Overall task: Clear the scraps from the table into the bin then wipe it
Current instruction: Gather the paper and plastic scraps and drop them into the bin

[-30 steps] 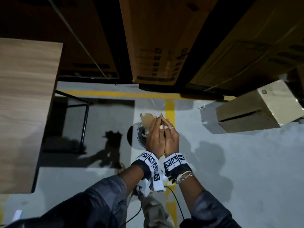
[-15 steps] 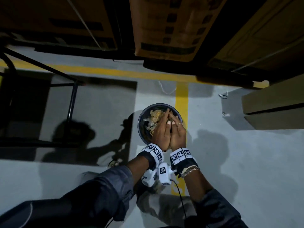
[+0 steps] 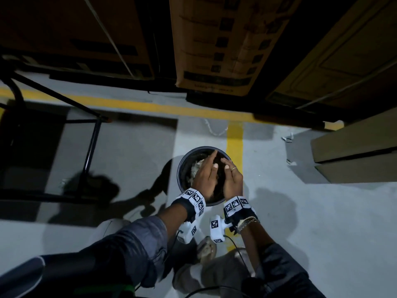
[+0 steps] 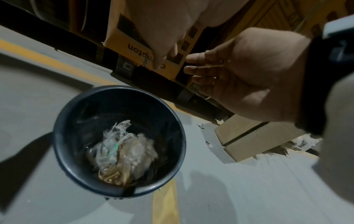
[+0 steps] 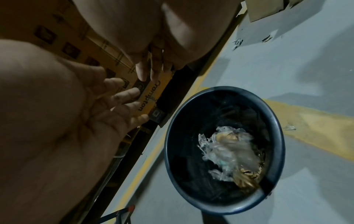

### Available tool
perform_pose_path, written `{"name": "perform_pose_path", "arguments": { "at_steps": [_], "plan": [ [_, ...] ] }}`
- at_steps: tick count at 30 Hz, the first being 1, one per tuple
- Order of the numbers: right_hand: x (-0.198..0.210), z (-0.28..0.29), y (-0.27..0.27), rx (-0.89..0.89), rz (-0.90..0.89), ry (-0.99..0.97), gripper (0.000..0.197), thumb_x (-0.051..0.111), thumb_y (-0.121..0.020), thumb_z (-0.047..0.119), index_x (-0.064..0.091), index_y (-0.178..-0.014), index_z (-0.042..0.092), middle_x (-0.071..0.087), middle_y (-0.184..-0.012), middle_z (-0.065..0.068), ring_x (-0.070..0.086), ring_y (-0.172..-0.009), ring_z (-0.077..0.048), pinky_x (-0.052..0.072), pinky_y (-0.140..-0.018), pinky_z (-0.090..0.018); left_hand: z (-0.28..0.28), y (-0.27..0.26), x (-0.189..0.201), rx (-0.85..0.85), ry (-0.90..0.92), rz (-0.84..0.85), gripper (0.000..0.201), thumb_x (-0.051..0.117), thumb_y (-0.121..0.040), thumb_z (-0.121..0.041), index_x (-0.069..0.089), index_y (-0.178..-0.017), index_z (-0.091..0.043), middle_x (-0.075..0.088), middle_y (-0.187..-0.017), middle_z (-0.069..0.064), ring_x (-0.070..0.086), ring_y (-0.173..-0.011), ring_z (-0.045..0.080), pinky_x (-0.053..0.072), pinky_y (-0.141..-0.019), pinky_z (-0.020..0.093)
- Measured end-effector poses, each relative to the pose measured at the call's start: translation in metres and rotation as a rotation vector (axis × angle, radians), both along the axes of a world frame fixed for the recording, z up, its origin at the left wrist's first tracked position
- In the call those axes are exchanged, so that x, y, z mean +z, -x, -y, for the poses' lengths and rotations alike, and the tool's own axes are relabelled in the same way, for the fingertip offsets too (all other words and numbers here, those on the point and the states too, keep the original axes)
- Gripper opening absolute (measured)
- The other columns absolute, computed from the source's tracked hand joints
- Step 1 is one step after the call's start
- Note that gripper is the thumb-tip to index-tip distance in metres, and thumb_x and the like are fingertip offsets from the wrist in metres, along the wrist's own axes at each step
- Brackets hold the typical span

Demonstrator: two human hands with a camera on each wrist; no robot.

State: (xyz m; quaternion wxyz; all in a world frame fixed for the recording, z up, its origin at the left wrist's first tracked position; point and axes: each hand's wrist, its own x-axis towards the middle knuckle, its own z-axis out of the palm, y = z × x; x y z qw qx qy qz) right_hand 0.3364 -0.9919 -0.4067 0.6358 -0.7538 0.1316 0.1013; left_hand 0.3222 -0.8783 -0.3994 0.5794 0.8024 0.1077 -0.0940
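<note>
Writing first: the tall yellow-brown carton [image 4: 122, 37] behind the bin carries dark print reading "Crompton" along its lower edge in the right wrist view; the left wrist view shows only "…mpton", the hand hiding the rest. A column of small dark icon squares runs up the same face. The head view's print on this carton is too small to read. The white wrist bands [image 3: 194, 197] bear black-and-white square fiducial markers.

The bin [image 3: 182, 166] — round, dark, mouth up, axis vertical — stands on the grey floor [image 3: 300, 222] just left of a yellow painted stripe [image 3: 234, 138]. Inside lie the scraps [image 4: 122, 150]: crumpled clear plastic film mixed with tan shredded strips, a green fleck among them, blurred in both wrist views. The heap runs loosely from the bin's middle toward the near wall, with no clear pointing end.

Left hand [image 3: 205, 177] and right hand [image 3: 232, 179] hang over the bin mouth, palms facing, a gap between them — fingers straight and loosely spread, holding nothing. A ring shows on a right finger.

Nearby: a plain cardboard box [image 3: 354, 153] on the floor to the right, a black metal table frame [image 3: 91, 145] to the left, small plastic bits by the box.
</note>
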Motion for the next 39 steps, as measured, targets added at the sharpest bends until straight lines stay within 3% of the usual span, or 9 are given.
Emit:
{"name": "perform_pose_path", "arguments": {
  "at_steps": [8, 13, 15, 18, 21, 24, 26, 31, 39],
  "plan": [
    [0.107, -0.005, 0.017, 0.063, 0.004, 0.003, 0.033, 0.046, -0.109, 0.003, 0.068, -0.129, 0.016, 0.066, -0.135, -0.001, 0.058, -0.132, -0.021, 0.041, -0.118, -0.036, -0.014, 0.028, 0.113, -0.066, -0.150, -0.018, 0.061, 0.021, -0.108, -0.043, 0.031, -0.162, -0.017, 0.034, -0.168, 0.005, 0.027, -0.156, 0.018, 0.018, -0.130, 0.038],
    [0.221, -0.028, 0.039, 0.204, 0.007, 0.028, 0.032, 0.050, -0.109, 0.006, 0.065, -0.138, 0.006, 0.065, -0.135, 0.000, 0.060, -0.124, -0.011, 0.042, -0.109, -0.013, -0.025, 0.054, 0.225, -0.064, -0.266, 0.064, 0.069, 0.016, -0.105, -0.046, 0.044, -0.154, -0.006, 0.046, -0.159, 0.013, 0.039, -0.149, 0.024, 0.018, -0.126, 0.027],
    [0.265, -0.034, 0.049, 0.262, 0.017, 0.033, 0.031, 0.052, -0.110, 0.011, 0.065, -0.138, 0.013, 0.066, -0.132, 0.005, 0.060, -0.121, -0.001, 0.042, -0.107, -0.014, -0.035, 0.067, 0.268, -0.034, -0.303, 0.088, 0.067, 0.016, -0.105, -0.045, 0.047, -0.151, -0.006, 0.048, -0.156, 0.014, 0.042, -0.146, 0.026, 0.020, -0.126, 0.028],
    [0.307, -0.037, 0.060, 0.318, 0.071, 0.067, 0.031, 0.055, -0.109, 0.012, 0.066, -0.137, 0.018, 0.065, -0.137, 0.003, 0.059, -0.127, -0.007, 0.042, -0.109, -0.015, -0.051, 0.085, 0.313, 0.025, -0.363, 0.148, 0.057, 0.022, -0.108, -0.040, 0.049, -0.148, -0.009, 0.051, -0.150, 0.013, 0.047, -0.140, 0.027, 0.031, -0.123, 0.038],
    [0.354, -0.048, 0.069, 0.352, 0.130, 0.095, 0.036, 0.060, -0.105, 0.008, 0.064, -0.138, 0.021, 0.063, -0.141, 0.002, 0.057, -0.129, -0.008, 0.045, -0.112, -0.030, -0.073, 0.104, 0.368, 0.083, -0.415, 0.162, 0.058, 0.022, -0.107, -0.043, 0.047, -0.149, -0.012, 0.048, -0.151, 0.009, 0.044, -0.141, 0.024, 0.031, -0.122, 0.035],
    [0.394, -0.066, 0.076, 0.429, 0.185, 0.118, 0.041, 0.063, -0.104, 0.009, 0.059, -0.141, 0.025, 0.057, -0.148, 0.004, 0.051, -0.131, -0.001, 0.040, -0.115, -0.027, -0.099, 0.123, 0.411, 0.129, -0.532, 0.181, 0.058, 0.025, -0.106, -0.043, 0.044, -0.151, -0.012, 0.045, -0.155, 0.011, 0.042, -0.142, 0.026, 0.030, -0.122, 0.036],
    [0.412, -0.084, 0.082, 0.523, 0.244, 0.148, 0.042, 0.063, -0.104, 0.013, 0.058, -0.143, 0.025, 0.051, -0.150, 0.007, 0.047, -0.125, 0.012, 0.038, -0.115, -0.021, -0.119, 0.135, 0.434, 0.150, -0.599, 0.173, 0.058, 0.030, -0.105, -0.042, 0.041, -0.154, -0.012, 0.043, -0.157, 0.013, 0.040, -0.145, 0.029, 0.032, -0.122, 0.042],
    [0.430, -0.142, 0.090, 0.668, 0.378, 0.165, 0.036, 0.075, -0.097, 0.023, 0.068, -0.130, 0.034, 0.045, -0.151, 0.011, 0.042, -0.143, -0.004, 0.036, -0.122, -0.036, -0.171, 0.164, 0.461, 0.244, -0.637, 0.106, 0.063, 0.048, -0.105, -0.038, 0.029, -0.160, -0.015, 0.027, -0.167, 0.011, 0.026, -0.155, 0.029, 0.028, -0.125, 0.044],
    [0.463, -0.237, 0.115, 0.761, 0.393, 0.177, 0.035, 0.079, -0.094, 0.019, 0.071, -0.128, 0.023, 0.047, -0.150, 0.000, 0.043, -0.139, -0.009, 0.034, -0.119, -0.032, -0.256, 0.213, 0.475, 0.406, -0.537, 0.025, 0.064, 0.067, -0.093, -0.031, 0.041, -0.149, -0.013, 0.039, -0.151, 0.013, 0.047, -0.138, 0.033, 0.044, -0.110, 0.044]
  ]
}}
